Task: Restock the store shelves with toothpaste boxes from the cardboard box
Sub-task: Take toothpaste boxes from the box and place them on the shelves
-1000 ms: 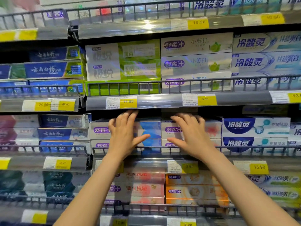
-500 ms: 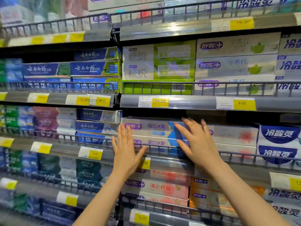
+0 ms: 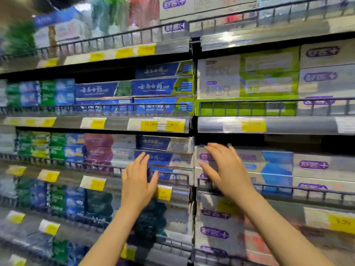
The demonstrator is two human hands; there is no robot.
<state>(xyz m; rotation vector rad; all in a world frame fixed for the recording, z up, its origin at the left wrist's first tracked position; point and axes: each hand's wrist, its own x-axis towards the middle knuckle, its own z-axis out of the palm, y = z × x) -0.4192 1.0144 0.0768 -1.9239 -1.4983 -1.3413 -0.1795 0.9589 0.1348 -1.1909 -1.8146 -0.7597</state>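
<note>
Both hands reach toward the middle shelf with fingers straight and spread, holding nothing. The left hand (image 3: 137, 182) hovers in front of the wire shelf rail (image 3: 169, 174), its fingertips near the dark blue toothpaste boxes (image 3: 163, 148) stacked at the right end of the left bay. The right hand (image 3: 226, 169) lies against the left end of the white-and-blue toothpaste boxes (image 3: 269, 166) in the right bay; whether it presses on them is not clear through the blur. Just right of these stand white boxes with a purple logo (image 3: 322, 166). Yellow price tags (image 3: 151, 124) line the shelf edge above. Green-and-white boxes (image 3: 247, 79) sit on the upper shelf to the right. The cardboard box is out of view.
</note>
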